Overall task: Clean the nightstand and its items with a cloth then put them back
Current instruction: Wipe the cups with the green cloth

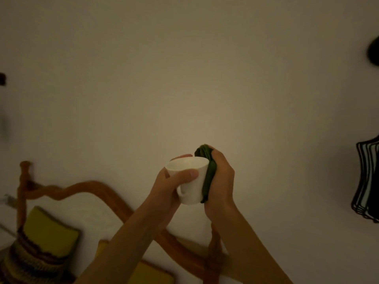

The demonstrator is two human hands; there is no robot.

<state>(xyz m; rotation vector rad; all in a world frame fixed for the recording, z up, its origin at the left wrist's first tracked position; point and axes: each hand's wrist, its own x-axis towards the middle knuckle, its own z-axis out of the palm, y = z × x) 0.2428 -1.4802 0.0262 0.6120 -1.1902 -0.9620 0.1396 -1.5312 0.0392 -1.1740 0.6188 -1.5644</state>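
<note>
A white mug (191,187) is held up in front of a plain wall, its handle facing me. My left hand (170,185) grips the mug, thumb across its near side and fingertips showing behind the rim. My right hand (219,177) holds a bunched dark green cloth (207,173) and presses it against the mug's right side. The nightstand is out of view.
A curved wooden headboard (96,186) runs along the lower left. Yellow cushions (47,226) lean against it, one with a striped knitted cover. A black-outlined wall hanging (367,181) sits at the right edge. The room is dim.
</note>
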